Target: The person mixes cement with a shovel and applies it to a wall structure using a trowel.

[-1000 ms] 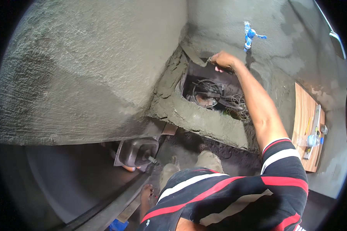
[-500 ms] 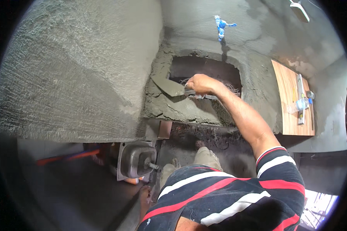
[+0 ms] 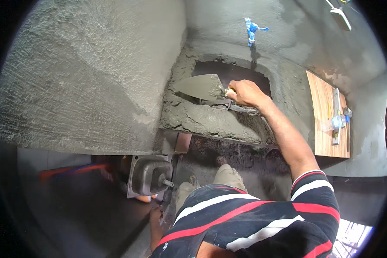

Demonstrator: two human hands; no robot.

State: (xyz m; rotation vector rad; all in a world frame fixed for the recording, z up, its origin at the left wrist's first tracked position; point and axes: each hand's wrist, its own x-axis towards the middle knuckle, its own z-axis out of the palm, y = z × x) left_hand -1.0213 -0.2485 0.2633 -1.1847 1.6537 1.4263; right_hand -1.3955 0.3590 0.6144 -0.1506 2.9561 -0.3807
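Note:
My right hand (image 3: 247,92) is closed around the handle of a pointed trowel (image 3: 202,87). The blade, coated grey, points left over the near-left edge of a rectangular opening (image 3: 245,72) in the mortar-covered counter (image 3: 202,118). Rough wet mortar rings that opening. Below the trowel, some dark metal strips cross the near side of the hole, partly hidden by my hand. Down by my left side hangs my left hand (image 3: 156,212), small and dim, its fingers not clear enough to read.
Plastered walls (image 3: 94,77) rise at left and behind. A blue-wrapped tap (image 3: 252,30) sticks out of the back wall. On the right, a wood-grain board (image 3: 322,112) bears a spirit level (image 3: 336,103) and a plastic bottle (image 3: 333,123). A steel sink (image 3: 150,177) stands below at left.
The trowel has lifted off the mortar at the left of the opening and its blade has turned over. My right hand has moved a little to the right. My view has shifted slightly.

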